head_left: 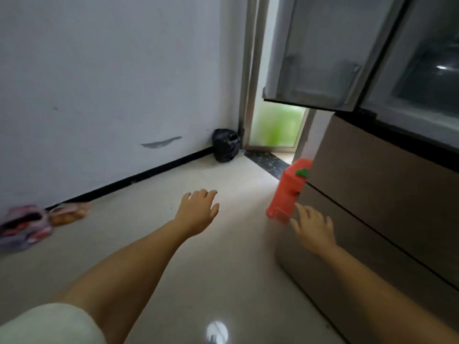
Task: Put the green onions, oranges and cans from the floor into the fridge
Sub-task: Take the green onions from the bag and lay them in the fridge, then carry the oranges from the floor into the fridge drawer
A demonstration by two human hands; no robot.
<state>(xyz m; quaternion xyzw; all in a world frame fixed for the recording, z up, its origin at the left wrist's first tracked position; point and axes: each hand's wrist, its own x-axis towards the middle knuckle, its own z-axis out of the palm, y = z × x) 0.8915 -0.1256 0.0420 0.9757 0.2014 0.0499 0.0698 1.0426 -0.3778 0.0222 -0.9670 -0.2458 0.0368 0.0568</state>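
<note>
Left hand [198, 211] fingers spread over floor [223, 269], right hand [314, 225] fingers apart beside orange stool [285, 192], fridge [385, 182] door open, blurred bags [24, 227] by wall

Layout, head view. Fridge [387, 194] at right, upper door [320, 53] swung open toward centre, drawers below. Wall [99, 83] at left, meeting floor [223, 269] along skirting. Bin bag [226, 145] in far corner, btwn wall and doorway [275, 127]. Bags of goods [37, 224] on floor at far left, against wall. Box-shaped object [288, 192] just beside fridge's front corner. Left hand [198, 209] over floor at centre; right hand [314, 229] just below object, near fridge drawers.
</note>
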